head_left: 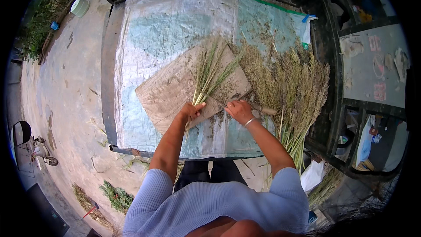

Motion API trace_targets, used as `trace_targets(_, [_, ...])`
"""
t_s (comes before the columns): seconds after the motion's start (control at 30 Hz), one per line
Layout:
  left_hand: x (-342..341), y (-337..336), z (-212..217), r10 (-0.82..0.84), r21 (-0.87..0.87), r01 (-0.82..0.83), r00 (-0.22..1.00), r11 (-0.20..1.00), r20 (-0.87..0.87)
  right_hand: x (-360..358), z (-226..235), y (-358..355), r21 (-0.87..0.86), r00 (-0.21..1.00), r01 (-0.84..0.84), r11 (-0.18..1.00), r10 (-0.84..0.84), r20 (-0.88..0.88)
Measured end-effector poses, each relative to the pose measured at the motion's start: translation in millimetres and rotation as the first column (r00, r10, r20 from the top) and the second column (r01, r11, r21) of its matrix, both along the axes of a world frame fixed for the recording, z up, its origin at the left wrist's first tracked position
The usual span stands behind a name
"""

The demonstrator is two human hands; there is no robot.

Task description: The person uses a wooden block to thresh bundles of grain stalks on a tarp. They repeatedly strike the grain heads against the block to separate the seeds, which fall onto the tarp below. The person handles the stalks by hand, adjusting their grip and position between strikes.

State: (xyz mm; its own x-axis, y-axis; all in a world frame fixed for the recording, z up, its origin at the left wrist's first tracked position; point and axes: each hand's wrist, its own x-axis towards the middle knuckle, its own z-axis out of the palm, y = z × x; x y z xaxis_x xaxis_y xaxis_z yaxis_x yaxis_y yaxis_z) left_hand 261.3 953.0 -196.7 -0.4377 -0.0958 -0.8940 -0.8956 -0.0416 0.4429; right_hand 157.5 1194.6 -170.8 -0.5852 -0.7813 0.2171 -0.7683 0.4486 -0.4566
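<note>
My left hand (191,110) is closed round the lower stems of a small bunch of green plant stalks (209,72), their tops fanning out away from me. The bunch lies over a worn wooden board (164,87) set at a slant. To its right, my right hand (240,111) is closed on a thin-bladed tool with a wooden handle (264,110). The handle sticks out to the right of the hand. Its narrow dark blade reaches left to the stems, just above my left hand; whether it cuts into them I cannot tell.
A large heap of seeded stalks (302,87) lies on the right of the pale woven sheet (153,30). Loose seeds and bits scatter over board and sheet. A dark metal frame (331,61) borders the right side. Cut plants (116,197) lie on the concrete ground at lower left.
</note>
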Motion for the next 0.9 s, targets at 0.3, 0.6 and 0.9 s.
trace_targets(0.3, [8,-10,-28,-0.004,0.083,0.008,0.999,0.996,-0.05,-39,4,13,0.174,0.928,0.372,0.912,-0.372,-0.039])
trace_targets(0.6, [10,-22,-35,-0.066,0.181,0.072,0.997,0.981,-0.043,-29,-29,-1,0.196,0.933,0.355,0.914,-0.36,-0.012])
trace_targets(0.9, [6,-15,-23,0.0,0.115,0.001,1.0,0.993,-0.013,-6,-7,-16,0.098,0.999,0.029,0.995,-0.025,-0.044])
